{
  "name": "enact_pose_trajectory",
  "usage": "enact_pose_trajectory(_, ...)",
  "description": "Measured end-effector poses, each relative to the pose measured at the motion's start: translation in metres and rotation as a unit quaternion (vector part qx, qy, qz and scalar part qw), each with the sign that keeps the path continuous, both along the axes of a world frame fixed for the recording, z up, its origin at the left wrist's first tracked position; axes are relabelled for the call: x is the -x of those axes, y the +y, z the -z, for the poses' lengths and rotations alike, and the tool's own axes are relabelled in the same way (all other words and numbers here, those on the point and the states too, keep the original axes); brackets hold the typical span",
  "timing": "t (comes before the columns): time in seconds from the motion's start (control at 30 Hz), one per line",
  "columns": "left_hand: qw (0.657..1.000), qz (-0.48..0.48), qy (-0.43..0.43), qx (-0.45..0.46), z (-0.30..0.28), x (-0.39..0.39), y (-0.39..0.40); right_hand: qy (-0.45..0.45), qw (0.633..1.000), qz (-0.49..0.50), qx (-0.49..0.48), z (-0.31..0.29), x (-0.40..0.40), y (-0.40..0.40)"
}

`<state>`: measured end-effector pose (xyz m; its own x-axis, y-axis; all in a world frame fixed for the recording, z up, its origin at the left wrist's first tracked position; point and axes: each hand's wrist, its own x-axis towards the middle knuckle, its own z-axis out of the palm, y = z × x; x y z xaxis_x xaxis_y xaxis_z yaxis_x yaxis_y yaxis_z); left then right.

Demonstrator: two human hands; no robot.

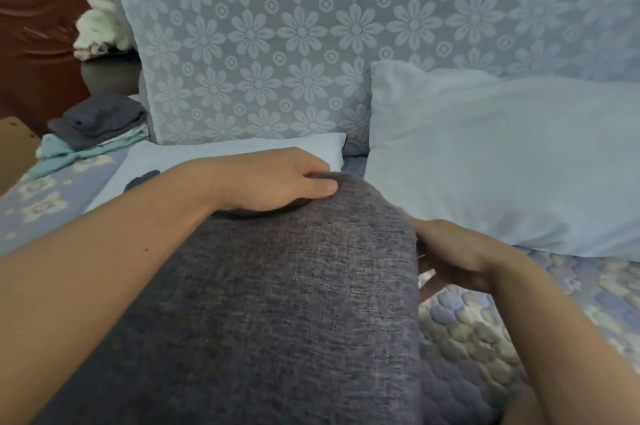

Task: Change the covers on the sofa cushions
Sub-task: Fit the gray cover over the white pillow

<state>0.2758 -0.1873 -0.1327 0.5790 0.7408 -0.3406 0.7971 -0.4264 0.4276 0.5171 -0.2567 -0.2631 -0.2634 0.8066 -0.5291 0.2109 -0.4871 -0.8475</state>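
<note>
The left hand (273,182) lies palm down at the end of a bare forearm reaching forward from the lower left, thumb flat and pointing right, fingers curled over and out of sight. The right hand (457,255) comes in from the lower right, palm turned leftward, its fingers apparently hidden, so its grip is unclear.

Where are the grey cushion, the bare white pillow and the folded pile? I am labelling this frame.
grey cushion (294,303), head view, middle of its top face.
bare white pillow (502,161), head view, its centre.
folded pile (98,121), head view, the top grey piece.
</note>
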Motion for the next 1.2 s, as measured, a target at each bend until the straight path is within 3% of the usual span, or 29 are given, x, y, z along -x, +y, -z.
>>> enact_pose_trajectory(0.1, 0.997, 0.005, -0.017, 0.076, -0.003, 0.013, -0.005, 0.076, 0.996, 0.006, -0.042, -0.002, 0.003, -0.002)
enact_pose_trajectory(0.2, 0.979, 0.016, -0.017, 0.201, -0.003, 0.009, -0.013, 0.128, 0.982, 0.09, -0.103, 0.0, 0.01, 0.0)
enact_pose_trajectory(0.4, 0.917, -0.056, -0.148, 0.366, -0.011, -0.006, -0.022, 0.151, 0.934, 0.246, -0.211, -0.003, 0.011, 0.003)
enact_pose_trajectory(0.43, 0.929, -0.081, -0.108, 0.343, -0.01, -0.015, -0.022, 0.15, 0.923, 0.274, -0.226, -0.003, 0.009, 0.006)
enact_pose_trajectory(0.47, 0.954, 0.018, -0.033, 0.297, -0.003, -0.011, -0.026, 0.149, 0.913, 0.293, -0.241, -0.006, 0.009, 0.007)
enact_pose_trajectory(0.5, 0.947, 0.156, 0.018, 0.279, 0.005, -0.002, -0.027, 0.145, 0.906, 0.301, -0.259, -0.009, 0.009, 0.009)
enact_pose_trajectory(0.53, 0.944, 0.161, 0.013, 0.287, 0.006, -0.001, -0.028, 0.134, 0.902, 0.303, -0.277, -0.015, 0.011, 0.011)
enact_pose_trajectory(0.67, 0.97, 0.118, 0.132, 0.165, -0.061, -0.014, -0.037, 0.053, 0.892, 0.261, -0.365, -0.061, 0.026, 0.02)
enact_pose_trajectory(0.83, 0.985, 0.135, 0.079, -0.073, -0.121, 0.018, -0.06, 0.005, 0.862, 0.199, -0.466, -0.162, 0.055, 0.05)
enact_pose_trajectory(0.97, 0.935, 0.12, 0.082, -0.323, -0.142, 0.006, -0.077, -0.018, 0.843, 0.185, -0.505, -0.231, 0.061, 0.07)
enact_pose_trajectory(1.07, 0.932, 0.092, 0.018, -0.349, -0.12, -0.007, -0.069, -0.059, 0.874, 0.19, -0.443, -0.238, 0.062, 0.086)
enact_pose_trajectory(1.2, 0.961, 0.044, -0.014, -0.271, -0.046, -0.02, -0.04, -0.131, 0.889, 0.29, -0.329, -0.174, 0.069, 0.061)
